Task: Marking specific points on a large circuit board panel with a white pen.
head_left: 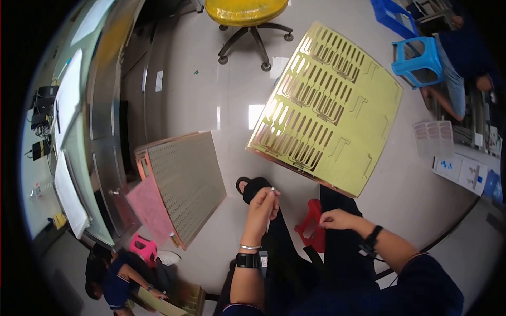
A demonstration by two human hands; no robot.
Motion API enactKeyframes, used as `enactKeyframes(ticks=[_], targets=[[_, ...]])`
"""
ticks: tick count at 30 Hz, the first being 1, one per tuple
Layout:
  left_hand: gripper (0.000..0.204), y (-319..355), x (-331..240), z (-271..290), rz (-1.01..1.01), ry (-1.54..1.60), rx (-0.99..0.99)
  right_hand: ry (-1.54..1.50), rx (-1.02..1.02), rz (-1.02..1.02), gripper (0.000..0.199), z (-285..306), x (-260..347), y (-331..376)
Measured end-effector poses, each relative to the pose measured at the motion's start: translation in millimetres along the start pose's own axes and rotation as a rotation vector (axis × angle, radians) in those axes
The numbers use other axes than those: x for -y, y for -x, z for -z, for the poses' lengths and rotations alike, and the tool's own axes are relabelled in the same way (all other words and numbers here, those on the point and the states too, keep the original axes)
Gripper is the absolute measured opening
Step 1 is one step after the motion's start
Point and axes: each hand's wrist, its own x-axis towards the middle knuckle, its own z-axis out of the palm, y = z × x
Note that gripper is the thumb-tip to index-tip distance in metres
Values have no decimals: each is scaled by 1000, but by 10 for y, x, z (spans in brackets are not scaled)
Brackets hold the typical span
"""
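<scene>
Over pale floor (200, 110), white item (273, 189) pinched between fingers of left hand (262, 207); right hand (337, 219) bunched.

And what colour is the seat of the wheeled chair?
Yellow; the seat shows best in the head view.

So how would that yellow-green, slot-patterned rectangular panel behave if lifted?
The yellow-green, slot-patterned rectangular panel is probably stiff, as it looks flat. It could feel heavy if its copper-coloured near edge means metal inside. Possibly slippery, given its shiny patterned areas.
</scene>
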Motion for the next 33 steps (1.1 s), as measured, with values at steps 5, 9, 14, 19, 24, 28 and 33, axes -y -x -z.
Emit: enactKeyframes(ticks=[5,9,14,19,24,28,33], targets=[[23,-361,252,-148,-198,281,28,254,-184,-261,23,-524,-1770,-972],[28,-837,370,-349,-452,347,366,1083,-251,97,22,-578,-3875,-1297],[27,-1238,692,-123,-577,562,542,1022,-181,144,20,-606,-3950,-2212],[25,-1384,792,-68,-558,502,647,1013,-163,170,18,-293,-3744,-2782],[23,-1344,821,-41,-493,361,631,1015,-133,168,17,-35,-3399,-3097],[23,-1297,717,-14,-563,249,670,1019,-101,153,16,92,-3088,-3119],[20,-1165,665,-121,-645,110,681,1009,-122,112,16,244,-2636,-3023]])
